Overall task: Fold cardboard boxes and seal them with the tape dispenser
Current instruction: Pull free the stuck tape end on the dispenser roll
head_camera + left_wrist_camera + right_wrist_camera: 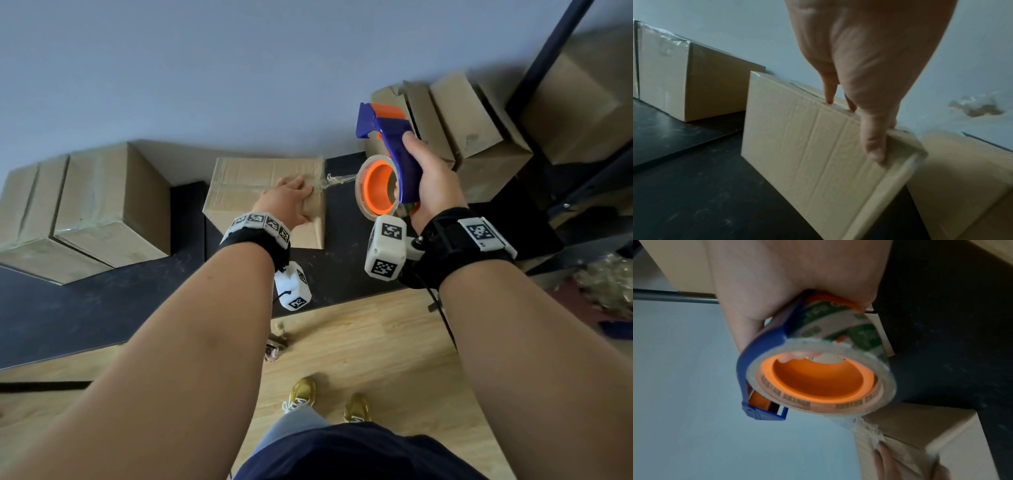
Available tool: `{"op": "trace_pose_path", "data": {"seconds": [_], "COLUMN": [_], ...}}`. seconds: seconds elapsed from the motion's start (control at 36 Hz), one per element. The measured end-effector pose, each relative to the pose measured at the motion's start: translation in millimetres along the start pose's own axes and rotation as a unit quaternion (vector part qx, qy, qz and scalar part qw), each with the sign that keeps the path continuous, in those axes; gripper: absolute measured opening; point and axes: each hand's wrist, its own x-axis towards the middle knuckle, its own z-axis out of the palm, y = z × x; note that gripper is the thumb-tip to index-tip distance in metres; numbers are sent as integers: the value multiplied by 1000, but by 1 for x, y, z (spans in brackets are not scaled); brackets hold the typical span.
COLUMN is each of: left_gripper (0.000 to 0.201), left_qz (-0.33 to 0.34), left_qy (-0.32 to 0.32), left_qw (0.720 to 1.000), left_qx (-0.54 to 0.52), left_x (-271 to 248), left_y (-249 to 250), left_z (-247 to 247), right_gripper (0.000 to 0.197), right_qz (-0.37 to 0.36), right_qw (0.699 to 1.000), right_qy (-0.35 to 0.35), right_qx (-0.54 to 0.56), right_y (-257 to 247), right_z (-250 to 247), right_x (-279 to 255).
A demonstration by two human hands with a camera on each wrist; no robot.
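Note:
A closed cardboard box (pixel 260 178) stands on the black table (pixel 85 301) against the wall. My left hand (pixel 291 202) presses on its right end, fingers flat on the top and the thumb (pixel 873 142) straight down the near face (pixel 807 146). To the right, above the table, my right hand (pixel 428 181) grips the blue handle of the tape dispenser (pixel 394 150). Its clear tape roll (pixel 376 186) sits on an orange core (pixel 818 378). A crumpled strand of tape (pixel 337 179) runs from the roll to the box's right end (pixel 920 423).
Taped boxes (pixel 92 205) stand on the table to the left. More cardboard boxes (pixel 462 123) lean at the back right beside a dark metal frame (pixel 548 51). The wall is close behind. Wooden floor (pixel 359 342) lies below the table's edge.

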Motion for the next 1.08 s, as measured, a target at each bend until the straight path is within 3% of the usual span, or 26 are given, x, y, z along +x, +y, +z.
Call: {"op": "trace_pose_path", "data": {"seconds": [0.14, 0.31, 0.42, 0.5, 0.67, 0.72, 0.81, 0.83, 0.89, 0.97, 1.08], "left_gripper": [75, 79, 59, 43, 51, 52, 30, 24, 34, 67, 72], "left_qz": [-33, -47, -90, -131, -137, -141, -127, -129, -127, -140, -110], "left_qy": [-58, -40, 3, 38, 70, 105, 206, 213, 160, 50, -61], "left_qw": [996, 995, 993, 990, 988, 983, 963, 955, 935, 866, 808], "left_qx": [52, 80, 72, 45, -17, -54, -118, -164, -291, -477, -576], "left_x": [-2, -3, -1, -1, 0, -3, -10, -13, -16, -19, -28], "left_y": [-14, -1, 7, 9, 14, 22, 42, 51, 69, 88, 91], "left_z": [-11, -13, -10, -11, -13, -16, -28, -35, -44, -49, -44], "right_gripper": [20, 23, 30, 22, 70, 63, 27, 23, 26, 43, 66], "right_qz": [-16, -39, -36, -44, -32, -24, -14, -11, -11, -14, -5], "right_qw": [995, 993, 991, 987, 993, 995, 996, 996, 998, 999, 1000], "right_qy": [16, 29, 15, 0, 6, 5, -9, -13, -12, -16, 6], "right_qx": [96, 110, 128, 152, 113, 98, 87, 82, 59, 34, -8], "right_y": [-16, -22, -23, -31, -28, -27, -24, -22, -19, -16, -11], "right_z": [-5, -13, -20, -35, -45, -43, -43, -44, -41, -34, -30], "right_x": [5, 6, 0, -1, 1, -4, -2, -1, -1, -3, -5]}}
